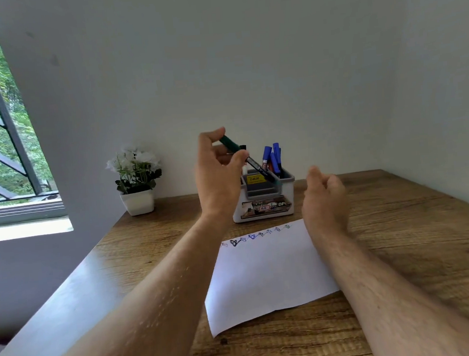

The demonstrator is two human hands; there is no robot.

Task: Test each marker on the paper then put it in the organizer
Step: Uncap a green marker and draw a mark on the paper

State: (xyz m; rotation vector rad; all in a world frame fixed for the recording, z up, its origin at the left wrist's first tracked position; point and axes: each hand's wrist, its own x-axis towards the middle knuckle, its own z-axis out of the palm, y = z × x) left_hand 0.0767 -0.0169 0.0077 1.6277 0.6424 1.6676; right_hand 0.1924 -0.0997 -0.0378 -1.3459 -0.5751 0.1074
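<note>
Bare forearms cross a white paper sheet (267, 274) on a grainy wooden desk (402, 234). Left hand (219, 176) pinches a slim green-capped marker (244, 155), slanted over a white-and-grey plastic organizer (263, 200) holding blue markers (273, 157); right hand (324, 195) hovers, fingers loosely curled.

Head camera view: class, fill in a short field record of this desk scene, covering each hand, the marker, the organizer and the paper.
left hand: pinches green marker
green marker: tilted, lower end over the organizer
right hand: holds nothing, fingers loosely curled, above the desk
organizer: white and grey, blue markers standing inside
paper: flat on wooden desk, row of test scribbles along far edge
flower pot: left of organizer
</note>
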